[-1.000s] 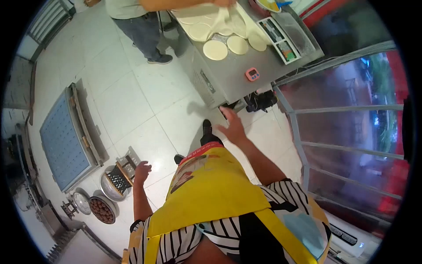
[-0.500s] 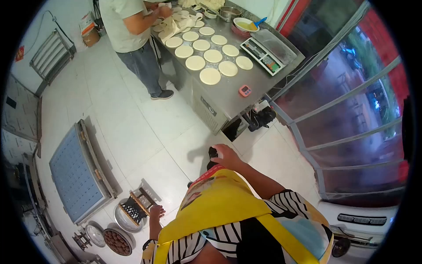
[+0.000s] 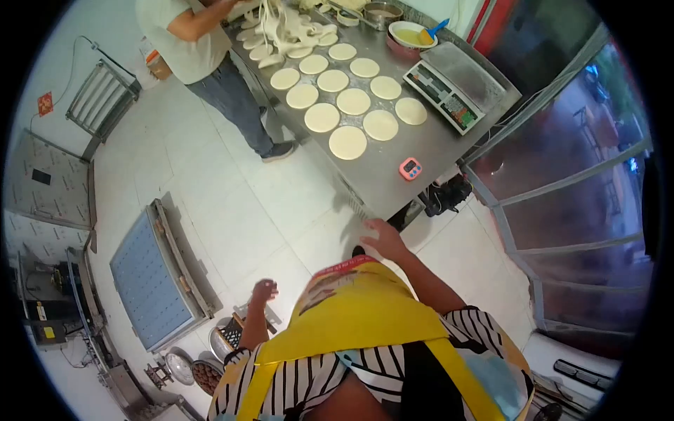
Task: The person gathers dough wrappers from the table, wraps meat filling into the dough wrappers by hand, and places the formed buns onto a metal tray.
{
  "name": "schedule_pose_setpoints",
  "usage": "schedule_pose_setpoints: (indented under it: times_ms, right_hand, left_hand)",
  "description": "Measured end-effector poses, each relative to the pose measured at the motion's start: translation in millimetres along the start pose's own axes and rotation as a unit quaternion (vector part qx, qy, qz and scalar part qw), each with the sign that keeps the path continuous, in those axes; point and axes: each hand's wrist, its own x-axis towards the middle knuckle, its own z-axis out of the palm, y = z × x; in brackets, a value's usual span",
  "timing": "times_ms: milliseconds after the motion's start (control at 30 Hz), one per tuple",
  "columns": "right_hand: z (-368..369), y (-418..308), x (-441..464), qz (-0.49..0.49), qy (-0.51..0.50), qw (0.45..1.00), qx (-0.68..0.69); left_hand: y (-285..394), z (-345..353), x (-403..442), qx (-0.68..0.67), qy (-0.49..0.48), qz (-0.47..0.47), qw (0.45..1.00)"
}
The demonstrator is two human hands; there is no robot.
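My right hand [image 3: 385, 239] hangs in front of the yellow apron, near the corner of the steel worktable [image 3: 379, 184], fingers apart and nothing in it. Lower on the left, my left hand [image 3: 264, 290] is held over the floor, loosely bent, fingers apart, also holding nothing. Several flat dough rounds [image 3: 347, 142] lie in rows on the worktable. A pink timer [image 3: 410, 168] sits by its near end. Beyond it stands a digital scale [image 3: 444, 96]. At the far end, a person [image 3: 203, 52] lifts a sheet of dough with holes [image 3: 286, 31].
A bowl with yellow liquid [image 3: 407, 34] and a blue-handled brush [image 3: 434, 29] stands behind the scale. On the floor at left are a blue panel [image 3: 151, 281], a round pan of brown pieces [image 3: 206, 377] and a metal basin [image 3: 217, 344]. Clear curtain strips [image 3: 562, 238] hang at right.
My view has moved closer to the worktable. My left hand has swung forward and up, away from the basin. The other person has raised the holed dough sheet off the table.
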Motion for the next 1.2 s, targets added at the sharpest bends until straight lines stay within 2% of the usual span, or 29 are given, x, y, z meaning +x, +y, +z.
schedule_pose_setpoints:
  times_ms: [33,67,100,133,200,233,267,300,333,400,467,500,600,633,733,767,833,867,967,1000,1067,1133,1167,1200]
  right_hand:
    - [-9,4,9,0.017,-0.005,0.999,0.028]
    - [-17,5,20,0.027,-0.007,0.998,0.056]
    - [-18,20,34,0.040,0.004,0.997,0.072]
    - [-25,26,46,0.048,0.015,0.997,0.062]
    - [-44,33,75,0.072,0.036,0.996,0.040]
    - [-58,31,90,0.071,0.064,0.995,0.010]
    - [-75,28,112,0.066,0.096,0.993,-0.021]
    - [-88,36,140,0.077,0.122,0.989,-0.045]
    - [-100,45,167,0.090,0.149,0.982,-0.070]
    - [-122,55,214,0.012,0.236,0.971,-0.045]
    - [-135,54,256,0.137,0.240,0.959,-0.063]
    - [-138,54,271,0.197,0.244,0.947,-0.072]
    - [-130,72,306,0.314,0.250,0.915,-0.032]
    - [-119,81,319,0.343,0.325,0.878,-0.080]
    - [-119,101,321,0.381,0.293,0.843,0.241]
    - [-111,106,324,0.366,0.302,0.862,0.180]
    - [-97,116,327,0.331,0.314,0.888,0.054]
    - [-105,116,329,0.315,0.289,0.904,0.023]
    - [-132,110,337,0.235,0.267,0.929,-0.105]
    - [-151,104,334,0.189,0.297,0.919,-0.176]
    - [-192,116,331,0.209,0.338,0.912,-0.098]
    - [-229,133,336,0.275,0.242,0.910,-0.195]
    - [-231,130,340,0.286,0.263,0.896,-0.216]
    - [-230,125,338,0.299,0.282,0.880,-0.238]
  left_hand:
    - [15,6,9,-0.031,-0.021,0.003,0.999]
    - [59,29,-12,0.042,0.010,0.021,0.999]
    - [87,43,-15,0.055,0.008,0.032,0.998]
    - [110,55,-19,0.039,-0.014,0.073,0.997]
    - [153,83,-24,0.038,-0.039,0.095,0.994]
    - [170,94,-14,0.104,-0.053,0.142,0.983]
    - [195,106,-12,0.226,-0.046,0.227,0.946]
    - [213,119,4,0.293,-0.023,0.311,0.904]
    - [252,140,-5,0.307,-0.035,0.299,0.903]
    - [301,177,15,0.338,0.002,0.370,0.865]
    - [341,211,48,0.303,0.011,0.432,0.849]
    - [358,228,59,0.272,0.019,0.429,0.861]
    - [401,255,92,0.348,0.044,0.430,0.832]
    - [412,261,94,0.373,0.049,0.390,0.841]
    - [424,273,112,0.365,0.024,0.343,0.865]
    - [426,278,115,0.381,0.007,0.342,0.859]
    - [443,289,90,0.369,0.018,0.281,0.886]
    - [452,295,82,0.361,0.026,0.252,0.897]
    - [456,306,96,0.430,0.000,0.256,0.866]
    - [456,307,99,0.427,-0.010,0.295,0.855]
    - [455,308,103,0.419,-0.024,0.369,0.829]
    - [463,301,111,0.354,0.024,0.469,0.809]
    - [468,295,117,0.323,0.047,0.517,0.792]
    - [479,283,121,0.278,0.069,0.485,0.826]
